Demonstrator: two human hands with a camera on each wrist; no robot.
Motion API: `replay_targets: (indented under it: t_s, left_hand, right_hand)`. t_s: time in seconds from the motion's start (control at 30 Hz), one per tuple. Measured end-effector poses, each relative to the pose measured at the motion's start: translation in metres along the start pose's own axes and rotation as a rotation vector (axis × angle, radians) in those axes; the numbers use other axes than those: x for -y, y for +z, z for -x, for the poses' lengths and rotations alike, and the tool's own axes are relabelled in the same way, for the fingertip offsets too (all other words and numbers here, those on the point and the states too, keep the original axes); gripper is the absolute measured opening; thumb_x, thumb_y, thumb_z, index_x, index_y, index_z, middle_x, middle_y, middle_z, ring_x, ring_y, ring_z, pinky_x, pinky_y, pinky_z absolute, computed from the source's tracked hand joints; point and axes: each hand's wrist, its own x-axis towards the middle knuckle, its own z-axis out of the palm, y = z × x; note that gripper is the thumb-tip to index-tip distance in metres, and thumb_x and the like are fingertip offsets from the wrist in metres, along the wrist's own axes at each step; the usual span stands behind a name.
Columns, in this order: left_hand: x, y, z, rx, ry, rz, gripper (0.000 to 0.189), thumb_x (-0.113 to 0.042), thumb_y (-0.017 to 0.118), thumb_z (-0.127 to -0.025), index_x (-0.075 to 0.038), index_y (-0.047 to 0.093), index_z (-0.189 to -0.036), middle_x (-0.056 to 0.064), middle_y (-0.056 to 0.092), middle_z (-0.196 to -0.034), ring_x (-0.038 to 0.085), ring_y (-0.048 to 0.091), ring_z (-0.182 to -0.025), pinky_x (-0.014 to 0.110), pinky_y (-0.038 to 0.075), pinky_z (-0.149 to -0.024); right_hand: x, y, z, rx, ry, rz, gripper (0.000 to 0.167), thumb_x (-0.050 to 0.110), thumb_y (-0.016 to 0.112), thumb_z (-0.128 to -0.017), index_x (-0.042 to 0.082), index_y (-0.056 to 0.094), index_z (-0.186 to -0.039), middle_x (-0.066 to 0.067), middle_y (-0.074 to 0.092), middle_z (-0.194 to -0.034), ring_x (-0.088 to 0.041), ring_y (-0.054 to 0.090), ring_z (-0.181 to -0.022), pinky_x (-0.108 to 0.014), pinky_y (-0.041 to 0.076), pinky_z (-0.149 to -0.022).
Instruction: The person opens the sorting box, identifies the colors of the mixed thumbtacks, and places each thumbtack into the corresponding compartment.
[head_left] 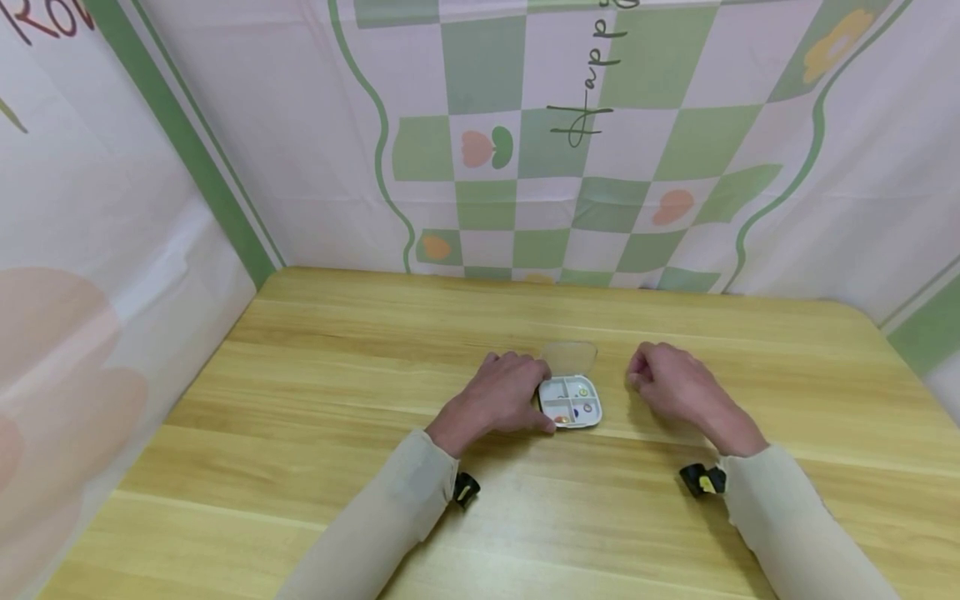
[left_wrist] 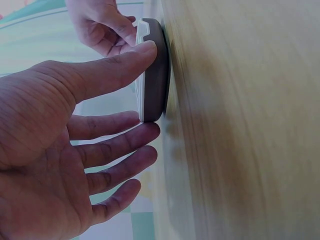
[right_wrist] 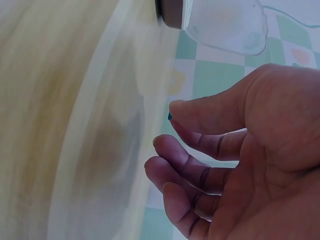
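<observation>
A small pill box (head_left: 568,401) lies on the wooden table with its clear lid (head_left: 570,358) swung up at the far side. Its white inside is split into compartments, with small coloured pieces in several of them. My left hand (head_left: 501,395) grips the box at its left side, thumb on the near edge and index finger at the far edge; the other fingers are spread in the left wrist view. To the right of the box, my right hand (head_left: 678,385) pinches a tiny blue piece (right_wrist: 170,116) between thumb and index finger, just above the table. Most of that piece is hidden.
The wooden table (head_left: 300,367) reaches back to a hanging cloth (head_left: 483,67) with green checks and lettering. Another cloth (head_left: 172,275) hangs along the left edge. A dark wrist camera (head_left: 466,489) sits under the left sleeve, and another (head_left: 702,481) under the right.
</observation>
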Motion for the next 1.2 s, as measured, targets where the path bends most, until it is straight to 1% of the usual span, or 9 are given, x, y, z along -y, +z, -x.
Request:
replay_targets:
  t_s: [0.33, 0.43, 0.73, 0.9, 1.2]
  left_hand:
    - [0.0, 0.0, 0.0, -0.001, 0.0, 0.004, 0.06, -0.047, 0.088, -0.077, -0.013, 0.068, -0.122, -0.005, 0.065, -0.1, 0.016, 0.055, -0.091, 0.035, 0.039, -0.084]
    - [0.0, 0.0, 0.0, -0.001, 0.0, 0.0, 0.06, -0.047, 0.088, -0.077, -0.013, 0.068, -0.122, -0.005, 0.065, -0.1, 0.016, 0.055, -0.091, 0.035, 0.039, -0.084]
    - [0.001, 0.0, -0.001, 0.0, 0.001, -0.002, 0.06, -0.047, 0.088, -0.077, -0.013, 0.067, -0.121, -0.006, 0.064, -0.098, 0.016, 0.055, -0.09, 0.034, 0.039, -0.083]
    - [0.002, 0.001, -0.002, 0.001, 0.004, -0.002, 0.06, -0.047, 0.087, -0.077, -0.013, 0.067, -0.121, -0.005, 0.064, -0.099, 0.015, 0.055, -0.09, 0.035, 0.039, -0.083]
    - [0.001, 0.0, -0.002, 0.002, 0.003, -0.011, 0.061, -0.049, 0.087, -0.077, -0.013, 0.067, -0.123, -0.004, 0.065, -0.1, 0.016, 0.056, -0.091, 0.035, 0.04, -0.083]
  right_hand:
    - [0.01, 0.002, 0.003, -0.058, -0.097, 0.058, 0.003, 0.004, 0.064, -0.094, 0.002, 0.064, -0.096, -0.01, 0.056, -0.09, -0.025, 0.053, -0.081, -0.042, 0.046, -0.069]
    - [0.014, 0.002, 0.004, -0.071, -0.125, 0.064, 0.003, 0.003, 0.065, -0.093, 0.003, 0.065, -0.096, -0.01, 0.057, -0.091, -0.025, 0.055, -0.081, -0.043, 0.048, -0.07]
    - [0.027, 0.0, 0.01, -0.076, -0.204, 0.078, 0.006, 0.0, 0.066, -0.091, 0.006, 0.064, -0.092, -0.007, 0.06, -0.09, -0.023, 0.057, -0.081, -0.043, 0.051, -0.07]
    - [0.035, -0.001, 0.014, -0.072, -0.229, 0.081, 0.009, -0.002, 0.066, -0.09, 0.006, 0.064, -0.092, -0.006, 0.06, -0.09, -0.022, 0.057, -0.081, -0.042, 0.051, -0.07]
    - [0.045, 0.007, 0.018, -0.132, -0.282, 0.087, 0.012, -0.002, 0.068, -0.088, 0.009, 0.064, -0.091, -0.004, 0.058, -0.089, -0.02, 0.056, -0.078, -0.041, 0.05, -0.068]
